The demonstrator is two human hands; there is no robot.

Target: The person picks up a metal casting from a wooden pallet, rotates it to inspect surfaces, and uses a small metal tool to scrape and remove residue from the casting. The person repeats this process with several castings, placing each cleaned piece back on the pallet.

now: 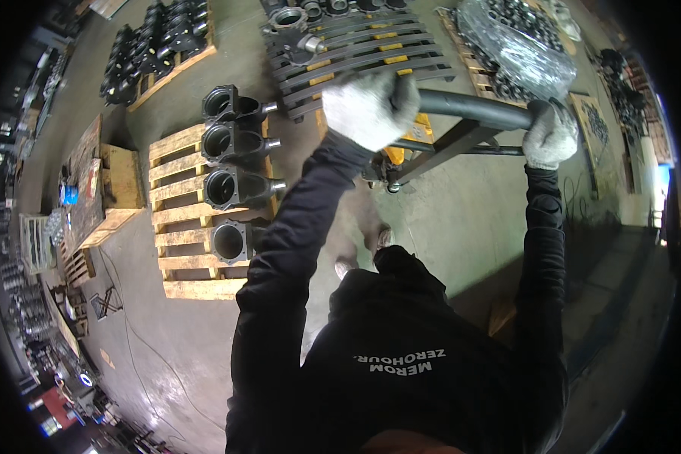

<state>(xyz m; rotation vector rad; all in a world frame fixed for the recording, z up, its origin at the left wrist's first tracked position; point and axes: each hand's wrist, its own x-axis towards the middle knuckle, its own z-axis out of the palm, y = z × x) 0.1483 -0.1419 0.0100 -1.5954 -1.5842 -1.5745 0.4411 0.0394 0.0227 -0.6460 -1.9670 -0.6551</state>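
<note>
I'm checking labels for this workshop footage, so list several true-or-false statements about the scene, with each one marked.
1. The left hand and right hand both grip the dark bar. True.
2. Both hands are uncovered. False: whitish gloves cover them.
3. Round-mouthed castings rest on a wooden pallet. True.
4. That pallet lies right of the bar. False: it is to the left.
5. Clear plastic shows at the picture's upper right. True.
</note>
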